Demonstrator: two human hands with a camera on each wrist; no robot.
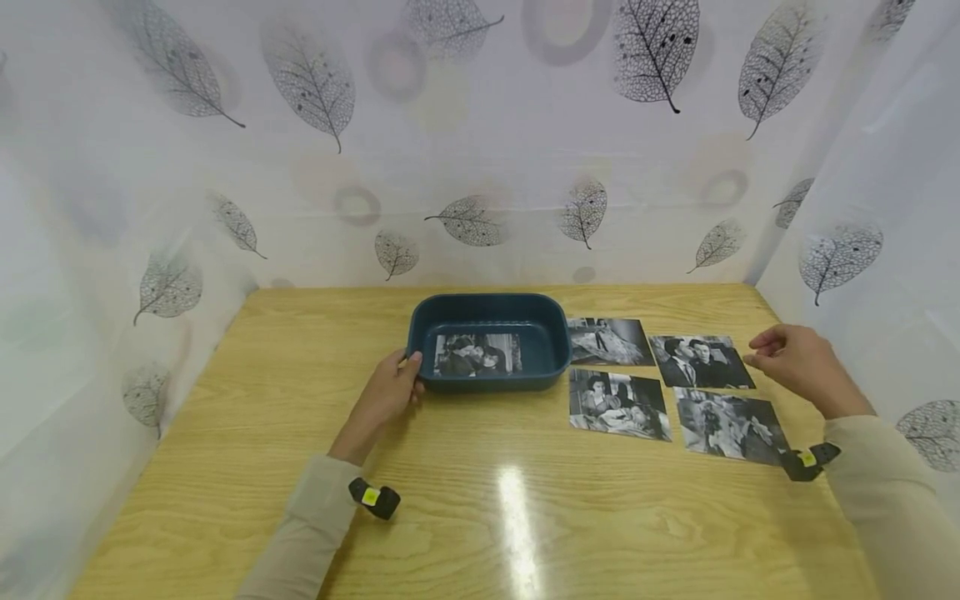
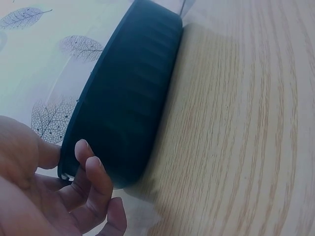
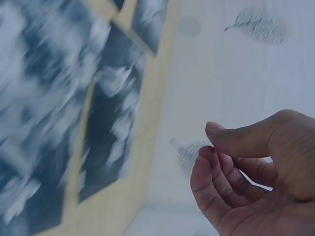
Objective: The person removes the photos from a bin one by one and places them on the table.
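Observation:
My left hand (image 1: pixel 390 383) grips the front left corner of a dark teal rectangular dish (image 1: pixel 495 385). In the left wrist view the thumb is at the rim and the curled fingers (image 2: pixel 101 184) lie against the outer wall. Inside the dish lies a black-and-white photo card (image 1: pixel 477 355). Just right of another photo card, showing two people (image 1: pixel 701 362), is my right hand (image 1: pixel 798 362). Its fingers bend loosely toward the thumb with nothing between them, as the right wrist view also shows.
Beside that card lie a photo card with a pale gown (image 1: pixel 611 342), a card with a seated figure (image 1: pixel 618 404) and a card at front right (image 1: pixel 731 425). All rest on the wooden table (image 1: pixel 465 500). A leaf-patterned curtain (image 1: pixel 480 167) hangs behind and at both sides.

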